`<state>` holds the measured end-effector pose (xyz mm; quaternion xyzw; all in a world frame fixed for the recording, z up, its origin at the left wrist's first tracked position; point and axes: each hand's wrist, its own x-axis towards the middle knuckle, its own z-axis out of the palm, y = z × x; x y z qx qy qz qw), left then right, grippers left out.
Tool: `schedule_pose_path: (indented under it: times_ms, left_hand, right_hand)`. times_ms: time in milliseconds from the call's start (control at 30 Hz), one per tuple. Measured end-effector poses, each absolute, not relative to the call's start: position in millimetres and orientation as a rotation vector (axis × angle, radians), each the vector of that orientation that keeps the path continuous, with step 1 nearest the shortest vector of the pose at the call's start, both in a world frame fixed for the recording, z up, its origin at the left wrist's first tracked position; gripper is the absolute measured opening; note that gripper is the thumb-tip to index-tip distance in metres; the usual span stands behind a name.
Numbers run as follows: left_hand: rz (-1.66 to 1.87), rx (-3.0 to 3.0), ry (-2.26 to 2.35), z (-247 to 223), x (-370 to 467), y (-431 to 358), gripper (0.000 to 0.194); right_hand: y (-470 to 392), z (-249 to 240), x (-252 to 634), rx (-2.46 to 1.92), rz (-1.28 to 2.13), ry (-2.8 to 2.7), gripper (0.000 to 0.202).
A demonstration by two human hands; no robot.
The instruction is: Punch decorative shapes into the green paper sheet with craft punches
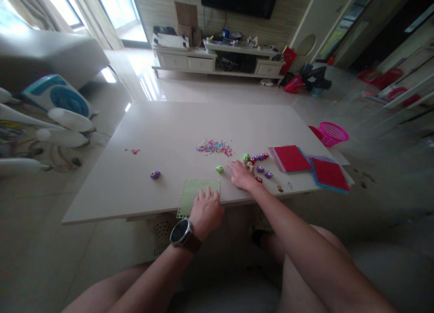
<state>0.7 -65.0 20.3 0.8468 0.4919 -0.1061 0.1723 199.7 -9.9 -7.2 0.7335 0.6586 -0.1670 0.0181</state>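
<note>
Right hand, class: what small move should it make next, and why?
Perhaps the right hand should pick one small punch from the cluster beside it, since the left hand rests on the green sheet, whose edge shows holes.

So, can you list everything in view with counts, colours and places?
Table: one, white, centre.
Sheet: one, pale green, near edge.
Lone punches: two, purple left, green centre.
Punch cluster: partly hidden, uncountable; green, red, purple; right of centre.
Confetti: one pile, multicoloured, mid-table.
Loose bits: several, red, table's left.
Sheet stacks: two, red on top, table's right.
Small unidentified items: two, brown and pale, right near edge.
Basket: one, pink, floor at right.
Television: one, black, far wall.
Cabinet: one, white, below it.
Appliance: one, teal and white, far left.
Watch: one, dark, left wrist.
Left hand: one, bare, on sheet.
Right hand: one, bare, at cluster.
</note>
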Motion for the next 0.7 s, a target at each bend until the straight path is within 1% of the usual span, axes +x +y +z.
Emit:
schedule_pose_path:
  times_ms: [133,300,367,500,533,700]
  left_hand:
    - [-0.317,2.38,1.361,23,0,-65,0.061]
    - [-0.346,2.356,1.335,24,-3,-64,0.062]
    - [-0.339,2.363,1.345,24,-4,-63,0.061]
    - [-0.336,2.353,1.371,24,-5,-63,0.06]
    - [-0.338,2.348,1.373,24,-4,-63,0.06]
    - [-0.334,2.338,1.345,30,-1,-65,0.06]
  right_hand:
    - [-6,-6,195,2.296,-0.528,2.04,0.055]
    - [5,-9,184,2.309,-0.59,2.048,0.046]
    - [10,-11,180,2.326,-0.602,2.022,0.048]
    - [14,-9,176,2.433,-0.528,1.965,0.064]
    - [14,-8,176,2.446,-0.516,1.96,0.063]
    - [12,-4,174,2.433,-0.532,1.969,0.047]
